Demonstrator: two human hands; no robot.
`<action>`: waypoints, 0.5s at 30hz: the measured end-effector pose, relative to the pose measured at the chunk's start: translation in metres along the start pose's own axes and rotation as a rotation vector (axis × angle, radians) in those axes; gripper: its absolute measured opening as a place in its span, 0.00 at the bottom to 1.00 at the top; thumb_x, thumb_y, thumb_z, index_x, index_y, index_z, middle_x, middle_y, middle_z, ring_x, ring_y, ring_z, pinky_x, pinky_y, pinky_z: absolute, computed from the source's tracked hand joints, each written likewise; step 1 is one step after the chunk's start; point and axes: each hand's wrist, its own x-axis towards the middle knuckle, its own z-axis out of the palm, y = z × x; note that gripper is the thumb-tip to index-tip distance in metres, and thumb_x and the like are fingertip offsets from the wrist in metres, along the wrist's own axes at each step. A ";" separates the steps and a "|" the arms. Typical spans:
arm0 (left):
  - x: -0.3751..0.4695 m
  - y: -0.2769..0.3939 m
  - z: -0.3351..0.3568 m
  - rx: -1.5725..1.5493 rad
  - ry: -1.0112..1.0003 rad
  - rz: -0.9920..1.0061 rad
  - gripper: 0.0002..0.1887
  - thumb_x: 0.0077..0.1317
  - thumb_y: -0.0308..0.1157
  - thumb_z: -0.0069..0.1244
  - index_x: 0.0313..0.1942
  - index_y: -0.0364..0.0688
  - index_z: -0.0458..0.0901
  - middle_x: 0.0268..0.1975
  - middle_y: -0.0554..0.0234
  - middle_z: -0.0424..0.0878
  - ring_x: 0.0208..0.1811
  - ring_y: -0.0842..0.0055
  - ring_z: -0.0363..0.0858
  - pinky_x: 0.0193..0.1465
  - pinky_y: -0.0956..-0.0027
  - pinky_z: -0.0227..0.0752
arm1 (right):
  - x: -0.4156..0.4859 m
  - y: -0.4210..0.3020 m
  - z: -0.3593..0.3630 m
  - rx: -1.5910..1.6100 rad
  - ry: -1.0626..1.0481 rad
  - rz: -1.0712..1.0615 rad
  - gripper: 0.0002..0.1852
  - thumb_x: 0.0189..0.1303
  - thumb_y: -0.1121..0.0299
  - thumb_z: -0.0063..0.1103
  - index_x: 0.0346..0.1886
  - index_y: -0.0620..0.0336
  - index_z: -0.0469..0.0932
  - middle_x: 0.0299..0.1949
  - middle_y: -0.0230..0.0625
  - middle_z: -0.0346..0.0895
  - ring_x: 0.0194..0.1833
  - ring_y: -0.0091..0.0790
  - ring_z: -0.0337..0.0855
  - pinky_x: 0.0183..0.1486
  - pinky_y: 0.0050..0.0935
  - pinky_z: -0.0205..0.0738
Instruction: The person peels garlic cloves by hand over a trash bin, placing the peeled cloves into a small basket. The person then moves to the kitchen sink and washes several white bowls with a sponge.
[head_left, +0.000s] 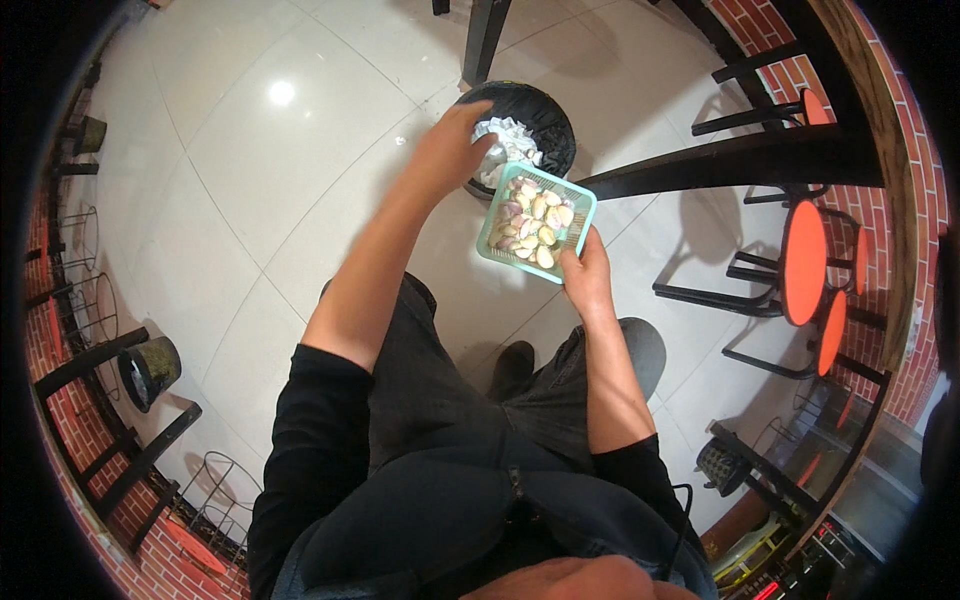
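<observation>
My right hand (587, 277) grips the near right corner of a mint-green plastic basket (486, 241). Garlic cloves (529, 225), some peeled and some with purplish skin, lie in the basket. Beyond it stands a round trash bin with a black liner (553, 124), holding crumpled white paper or tissue (514, 135). My left hand (457, 146) is over the bin's left side, slightly blurred, with its fingers spread above the white waste. Nothing is seen between those fingers. The basket's far edge overlaps the bin's near rim.
Black table legs (484, 45) rise behind the bin, and a dark beam (720, 161) runs to its right. Stools with orange round seats (806, 262) stand at the right. Another bin (154, 367) is at the left. Pale floor tiles (247, 187) lie below.
</observation>
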 end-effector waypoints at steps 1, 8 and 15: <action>-0.006 -0.007 0.002 -0.053 -0.054 -0.095 0.20 0.69 0.35 0.53 0.60 0.40 0.76 0.54 0.53 0.82 0.53 0.60 0.82 0.54 0.62 0.75 | 0.001 -0.001 0.000 0.021 -0.001 0.009 0.25 0.60 0.80 0.46 0.63 0.72 0.67 0.54 0.44 0.78 0.53 0.32 0.78 0.57 0.29 0.72; -0.021 -0.047 0.012 -0.350 -0.057 -0.239 0.17 0.69 0.34 0.52 0.55 0.36 0.80 0.45 0.52 0.87 0.44 0.65 0.87 0.47 0.64 0.78 | 0.003 0.000 0.005 0.037 0.024 -0.042 0.23 0.63 0.77 0.49 0.63 0.69 0.68 0.52 0.48 0.79 0.53 0.36 0.80 0.57 0.31 0.72; -0.024 -0.061 0.010 -0.435 -0.057 -0.345 0.16 0.71 0.34 0.50 0.55 0.36 0.80 0.42 0.56 0.87 0.39 0.74 0.87 0.41 0.68 0.78 | 0.011 0.009 0.012 0.076 -0.013 0.018 0.23 0.63 0.80 0.45 0.63 0.68 0.68 0.53 0.41 0.78 0.49 0.28 0.79 0.51 0.26 0.74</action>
